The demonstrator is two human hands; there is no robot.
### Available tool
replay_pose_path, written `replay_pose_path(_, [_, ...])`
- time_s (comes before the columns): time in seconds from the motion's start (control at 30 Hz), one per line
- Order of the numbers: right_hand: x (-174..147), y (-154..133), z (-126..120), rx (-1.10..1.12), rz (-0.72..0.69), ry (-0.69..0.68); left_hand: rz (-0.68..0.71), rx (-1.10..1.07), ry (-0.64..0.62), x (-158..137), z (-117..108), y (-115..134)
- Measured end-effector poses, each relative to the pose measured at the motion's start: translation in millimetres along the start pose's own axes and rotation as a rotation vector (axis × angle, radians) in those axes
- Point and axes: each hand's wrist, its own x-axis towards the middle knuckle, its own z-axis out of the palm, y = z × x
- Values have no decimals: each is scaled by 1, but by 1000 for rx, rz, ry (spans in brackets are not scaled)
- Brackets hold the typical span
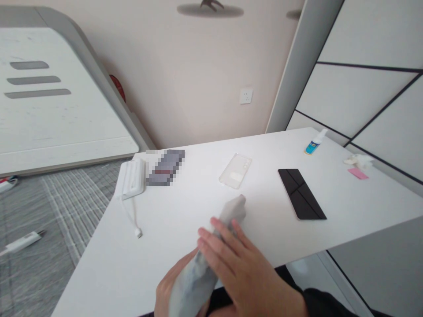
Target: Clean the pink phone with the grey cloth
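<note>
Low in the head view, a pale grey cloth [194, 281] stretches up from the bottom edge to a narrow end over the table. It looks bunched or wrapped, and I cannot tell what is inside it. My left hand [164, 288] curls around its left side, fingers mostly hidden beneath. Across its top lies my right hand [243, 266], fingers outstretched and slightly spread, pressing on the cloth. A small skin-coloured tip shows at the cloth's far end. Beyond it, a clear phone case [235, 171] rests on the table.
The white table [264, 154] carries a white power bank [132, 178] with a short cable, a blurred-out dark object [167, 168], a black tablet [301, 193], a spray bottle [313, 143], a pink slip [358, 173] and crumpled tissue [361, 160]. A bed stands at left.
</note>
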Motion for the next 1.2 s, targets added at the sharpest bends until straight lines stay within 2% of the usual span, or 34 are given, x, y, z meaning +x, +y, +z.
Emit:
replay_pose_path(0.07, [0,-4,-1,-20,-85,-3,-8,-19,5,-4,1,-4])
replay_pose_path(0.1, [0,0,-1,-27,-50,-6,-1,-8,1,-3,1,-4])
replay_pose_path(0.2, [0,19,2,-41,200,-5,25,74,-4,5,0,5])
replay_pose_path(0.27, [1,23,3,-44,285,2,43,114,7,12,-1,11])
replay_pose_path(0.33, [1,14,2,-18,209,2,66,114,-5,16,-2,14])
replay_pose_path(0.43, [1,1,-2,23,0,1,67,77,-23,15,-4,12])
replay_pose_path(0.47, [0,2,-2,24,-3,-4,62,74,-17,14,-4,12])
replay_pose_path(0.6, [0,21,-2,-27,277,-9,51,118,7,14,-4,13])
replay_pose_path(0.63, [0,22,-2,-29,302,-8,54,124,6,14,-3,14])
replay_pose_path(0.67, [0,20,-4,-20,278,-15,57,119,5,13,-3,13])
replay_pose_path(0.8, [1,5,-8,46,-16,-36,-25,59,44,9,-2,10])
replay_pose_path(0.83, [1,6,-8,50,-23,-37,-31,54,53,9,-2,10])
replay_pose_path(0.87, [1,9,-7,45,15,-33,-24,64,42,10,-2,11])
replay_pose_path(0.97, [1,24,-1,-1,269,-2,44,122,1,15,-2,14])
replay_pose_path(1.0, [1,25,0,-11,313,1,54,132,-4,16,-3,14])
replay_pose_path(1.03, [1,23,0,-10,304,-4,60,134,-5,16,-3,14])
replay_pose_path(1.17, [3,2,-4,44,-21,-40,59,90,31,12,-6,8])
replay_pose_path(1.2, [3,2,-5,52,-45,-44,57,91,34,11,-6,7])
